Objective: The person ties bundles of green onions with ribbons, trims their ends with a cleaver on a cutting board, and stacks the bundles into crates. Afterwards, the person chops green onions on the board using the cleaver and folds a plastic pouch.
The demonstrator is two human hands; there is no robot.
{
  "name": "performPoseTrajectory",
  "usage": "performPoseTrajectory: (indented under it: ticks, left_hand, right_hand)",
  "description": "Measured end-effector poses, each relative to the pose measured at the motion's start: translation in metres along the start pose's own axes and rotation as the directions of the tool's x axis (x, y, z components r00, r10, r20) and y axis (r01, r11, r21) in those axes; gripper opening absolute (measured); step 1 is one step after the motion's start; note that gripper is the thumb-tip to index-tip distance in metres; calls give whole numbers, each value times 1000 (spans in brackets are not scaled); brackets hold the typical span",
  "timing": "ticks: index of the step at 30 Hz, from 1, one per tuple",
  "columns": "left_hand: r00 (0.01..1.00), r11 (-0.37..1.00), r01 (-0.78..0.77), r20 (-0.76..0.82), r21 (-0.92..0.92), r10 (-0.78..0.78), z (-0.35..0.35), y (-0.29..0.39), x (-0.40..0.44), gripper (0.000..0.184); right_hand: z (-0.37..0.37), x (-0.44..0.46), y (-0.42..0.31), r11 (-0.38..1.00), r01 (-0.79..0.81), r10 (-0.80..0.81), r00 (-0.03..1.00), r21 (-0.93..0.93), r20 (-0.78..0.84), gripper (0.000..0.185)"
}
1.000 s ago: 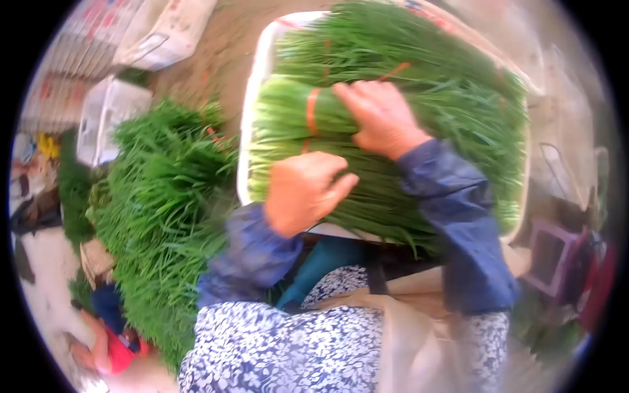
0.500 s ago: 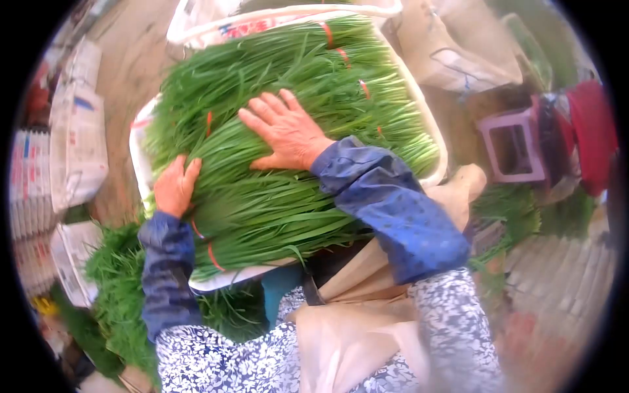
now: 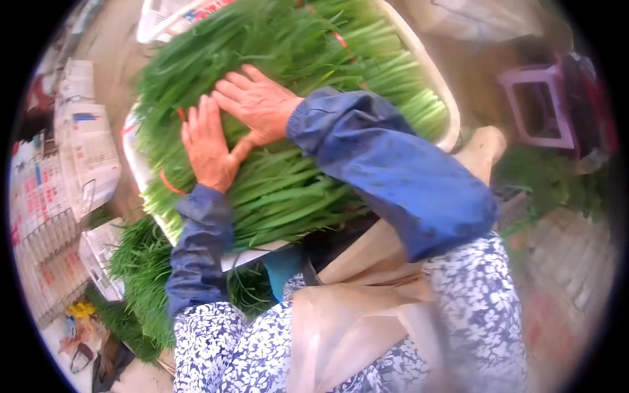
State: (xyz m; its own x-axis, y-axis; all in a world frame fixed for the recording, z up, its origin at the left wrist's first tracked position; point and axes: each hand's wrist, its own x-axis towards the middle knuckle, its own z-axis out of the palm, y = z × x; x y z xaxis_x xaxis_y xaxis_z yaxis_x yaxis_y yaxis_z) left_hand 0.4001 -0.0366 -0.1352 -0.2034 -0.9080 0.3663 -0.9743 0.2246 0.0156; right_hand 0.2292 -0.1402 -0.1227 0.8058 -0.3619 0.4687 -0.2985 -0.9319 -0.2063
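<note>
Bundles of garlic chives (image 3: pixel 295 190) fill a white plastic crate (image 3: pixel 447 98) in front of me, green leaves toward the left and pale stems toward the right. Red bands, such as the band (image 3: pixel 171 183) by the crate's left side, tie the bundles. My left hand (image 3: pixel 213 147) lies flat on the leaves, fingers stretched out. Just right of it, my right hand (image 3: pixel 262 108) presses on the chives with its palm down and fingers extended. The two hands are close together, the right thumb at the left hand's edge. Neither holds anything.
Another white crate (image 3: pixel 157 26) stands beyond mine. White printed crates (image 3: pixel 88 147) are piled at the left. Loose greens (image 3: pixel 141 281) lie at the lower left. On the right are a pink-purple stool (image 3: pixel 547 141) and more greens (image 3: pixel 544 177).
My left hand has moved from the crate's left side onto the top of the chives, beside my right hand. The right hand has shifted slightly left, and the view has moved.
</note>
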Motion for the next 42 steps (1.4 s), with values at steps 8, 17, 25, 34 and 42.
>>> performPoseTrajectory:
  ticks: [8, 17, 25, 34, 42]
  left_hand:
    - [999, 999, 10, 34, 40, -11, -11, -3, -5, 102]
    - [1000, 1000, 12, 3, -19, -12, -14, -9, -5, 100]
    - [963, 959, -45, -266, -281, -32, -66, -16, 0, 40]
    - [967, 982, -83, -252, -169, 39, -75, -10, 0, 22]
    - [979, 974, 20, -191, -225, -64, -75, -36, -25, 18]
  right_hand:
    - [-151, -51, 39, 964, -204, 222, 971, 169, -92, 21]
    - [-106, -83, 27, 919, -380, 370, 923, 107, 100, 20]
    - [-134, -65, 6, 940, -246, 277, 954, 234, -110, 9]
    - [-189, -42, -54, 974, -207, 218, 967, 94, -129, 14]
    - [-170, -38, -48, 965, -165, 220, 933, 205, -283, 12]
